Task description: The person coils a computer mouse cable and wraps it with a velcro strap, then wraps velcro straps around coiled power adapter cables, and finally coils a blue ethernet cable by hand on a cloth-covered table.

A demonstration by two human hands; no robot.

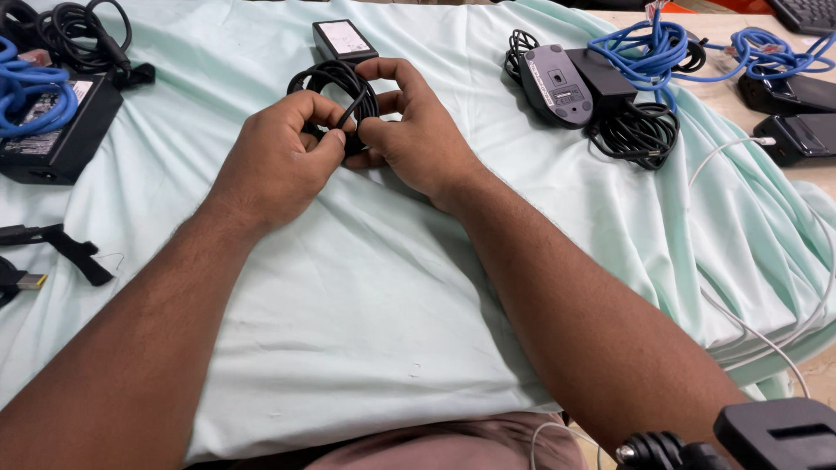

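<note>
Both hands meet over a coiled black cable [335,83] on a pale green cloth [348,287]. My left hand [283,157] grips the coil from the left, thumb pressed on the strands. My right hand [409,130] pinches the same coil from the right, fingers curled over its top. The cable runs to a black power adapter [344,39] with a white label lying just beyond the hands.
At the left lie a black adapter [57,139], black cords [83,35] and a blue cable [26,87]. At the right sit a grey mouse [557,85], a black cable bundle [640,132], blue cables [653,48], black boxes [801,135] and a white cord [758,335].
</note>
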